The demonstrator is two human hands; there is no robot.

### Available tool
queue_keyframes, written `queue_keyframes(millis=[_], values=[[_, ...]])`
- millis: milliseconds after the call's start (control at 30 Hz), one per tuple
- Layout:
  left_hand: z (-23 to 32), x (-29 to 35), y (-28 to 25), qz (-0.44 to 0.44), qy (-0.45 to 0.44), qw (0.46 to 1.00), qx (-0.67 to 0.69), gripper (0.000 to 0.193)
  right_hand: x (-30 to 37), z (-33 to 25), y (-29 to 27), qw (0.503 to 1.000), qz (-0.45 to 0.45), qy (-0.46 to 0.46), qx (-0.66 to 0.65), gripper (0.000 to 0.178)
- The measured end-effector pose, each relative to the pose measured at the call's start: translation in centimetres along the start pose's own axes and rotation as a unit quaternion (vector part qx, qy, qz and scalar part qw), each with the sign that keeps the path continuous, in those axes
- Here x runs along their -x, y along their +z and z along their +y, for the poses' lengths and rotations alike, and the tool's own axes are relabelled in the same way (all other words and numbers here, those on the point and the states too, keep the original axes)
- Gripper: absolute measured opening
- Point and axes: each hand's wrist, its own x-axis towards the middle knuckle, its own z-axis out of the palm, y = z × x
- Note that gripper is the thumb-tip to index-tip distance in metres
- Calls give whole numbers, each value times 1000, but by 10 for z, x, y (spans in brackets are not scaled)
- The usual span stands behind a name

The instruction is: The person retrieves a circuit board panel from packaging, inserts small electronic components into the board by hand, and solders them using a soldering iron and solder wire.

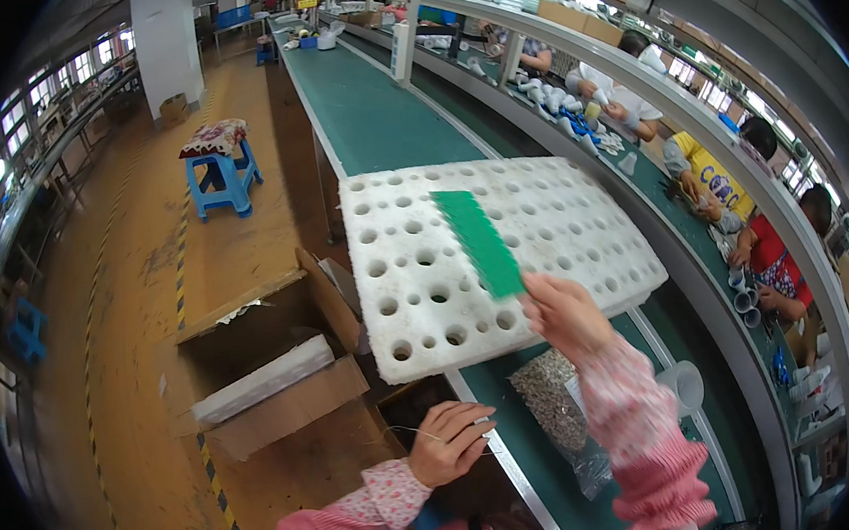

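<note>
My right hand (567,312) reaches over the white foam tray (556,207) and pinches one end of a flat green strip (475,244). The strip looks slightly blurred, lies slantwise above the tray and covers some of its round holes. Below the tray's near edge, by the metal rim of the bench, my left hand (449,442) has its fingers curled together. Something small and pale shows at its fingertips, and a thin wire-like line runs beside it; what it holds is too small to name.
A clear bag of small beige pieces (551,397) and a white cup-like part (682,386) lie on the green bench (381,114). At left stand an open cardboard box (286,408) with a foam slab (264,380) and a blue stool (222,177). Several people work across the line.
</note>
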Motion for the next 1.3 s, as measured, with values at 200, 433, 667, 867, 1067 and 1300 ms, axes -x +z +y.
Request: queue_keyframes(millis=[200,433,667,867,1067,1300], values=[[3,-6,-25,268,-132,951,-80,29,-131,24,74,995,100,-1,20,23],[-60,-26,-53,223,-294,913,176,59,-178,55,107,986,123,42,104,27],[-80,-39,-46,192,-268,916,231,64,-143,53,85,991,131,-29,22,36],[-61,-38,-66,281,-139,947,-75,42,33,63,57,969,86,-147,178,21],[79,-28,22,34,35,976,214,37,255,101,-14,883,436,-69,161,15],[198,-49,137,-302,64,877,368,10,438,162,-21,622,736,-19,264,12]])
